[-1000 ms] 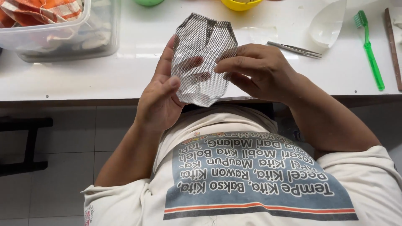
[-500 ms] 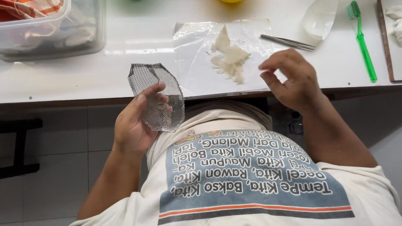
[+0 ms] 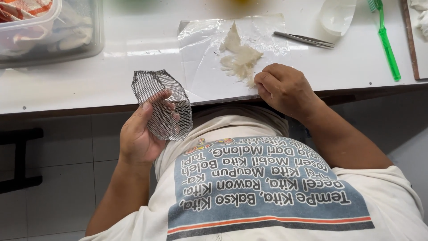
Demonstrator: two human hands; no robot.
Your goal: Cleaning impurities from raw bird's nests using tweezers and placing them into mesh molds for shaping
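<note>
My left hand point(image 3: 141, 134) holds a piece of black mesh netting point(image 3: 162, 103) upright, just in front of the white table's edge point(image 3: 67, 96). My right hand point(image 3: 285, 88) rests at the table edge, fingers curled and touching the near end of a pale, fibrous white lump point(image 3: 240, 56). That lump lies on a clear plastic sheet point(image 3: 205, 62) spread on the table. Whether the fingers pinch the lump cannot be made out.
Metal tweezers point(image 3: 304, 39) lie beyond the sheet on the right, next to a clear plastic cup on its side point(image 3: 337, 15). A green toothbrush point(image 3: 386, 40) lies at far right by a wooden board point(image 3: 412, 44). Clear plastic containers point(image 3: 49, 31) stand at far left.
A second ago both hands held the mesh with something pale inside. Now the pale lump lies on the sheet, the left hand alone holds the mesh, and the right hand has reached the lump.
</note>
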